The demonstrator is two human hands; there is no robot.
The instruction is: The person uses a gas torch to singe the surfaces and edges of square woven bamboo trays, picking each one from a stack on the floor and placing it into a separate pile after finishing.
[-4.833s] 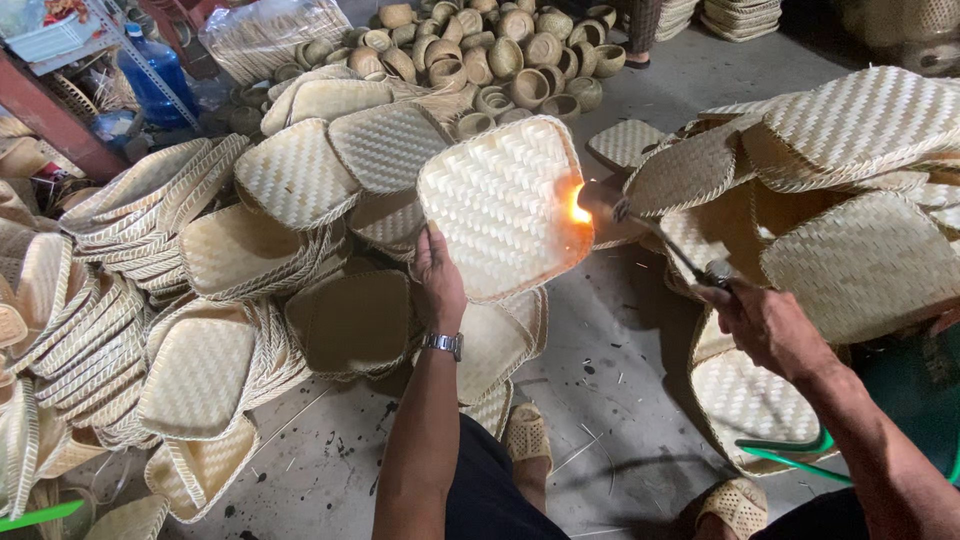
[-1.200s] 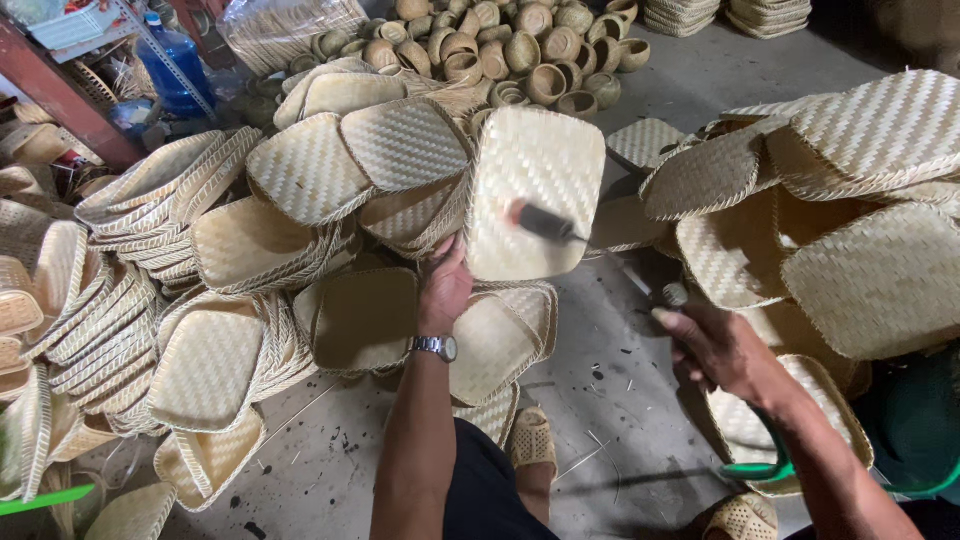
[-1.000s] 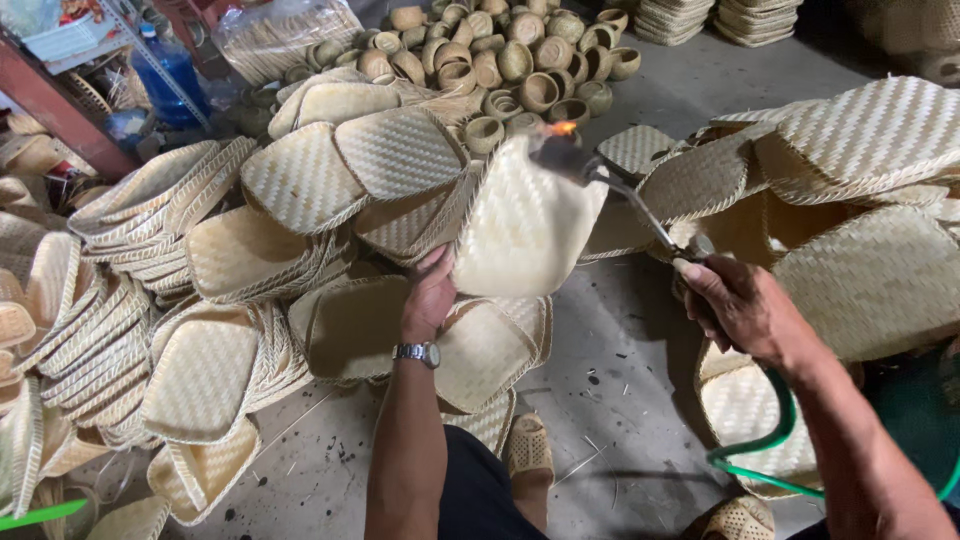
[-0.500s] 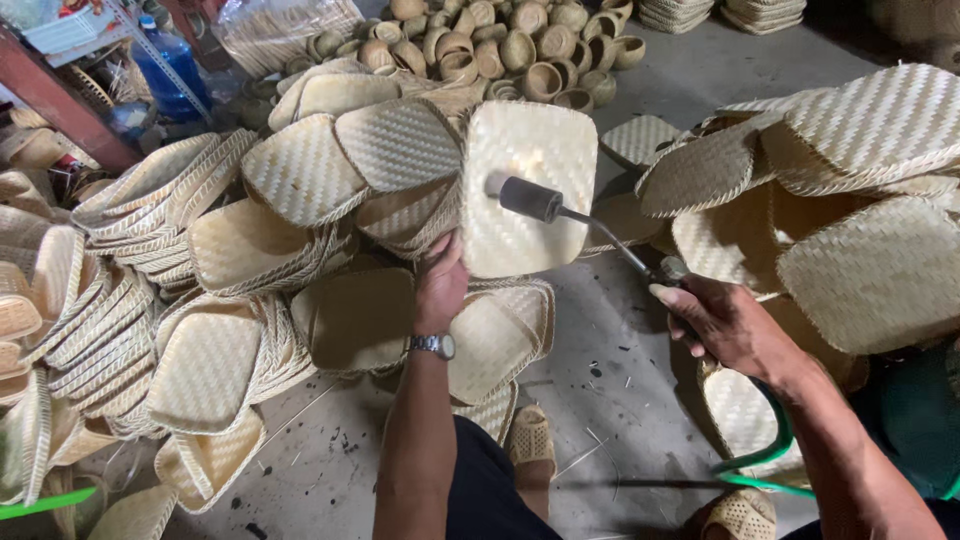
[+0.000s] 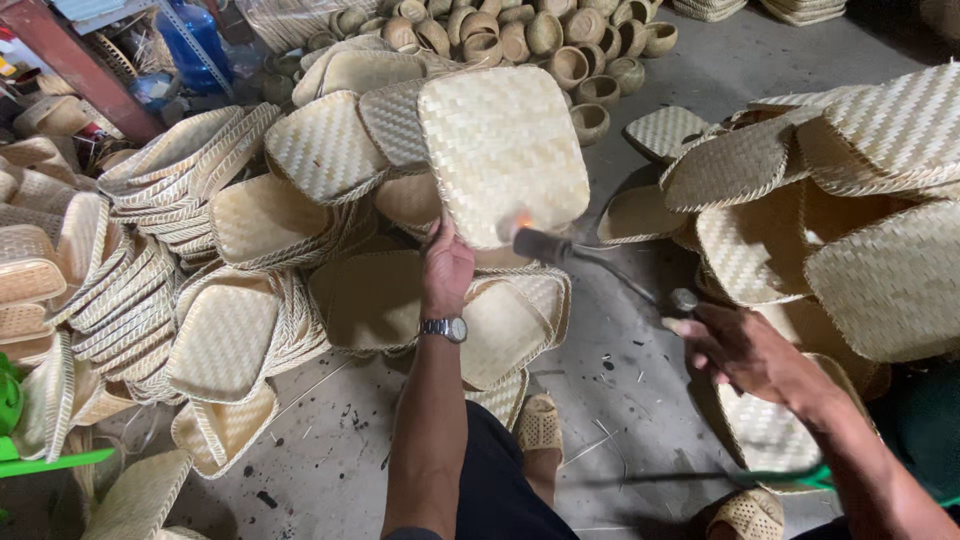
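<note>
Left hand (image 5: 447, 268) clamped on a woven tray, right hand (image 5: 745, 348) closed round a gas torch.

The woven tray (image 5: 503, 152) is held upright by its lower edge, above the concrete floor (image 5: 640, 400) and in front of stacked trays (image 5: 230, 250). The gas torch (image 5: 600, 270) is gripped at its rear end; its long axis runs up and left from that hand, and a small flame (image 5: 522, 222) is met at the tray's lower right corner. The hands are kept well apart.

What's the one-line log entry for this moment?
left hand: holds woven tray upright | right hand: grips gas torch | flame: at tray's lower edge | around: stacked woven trays
</note>
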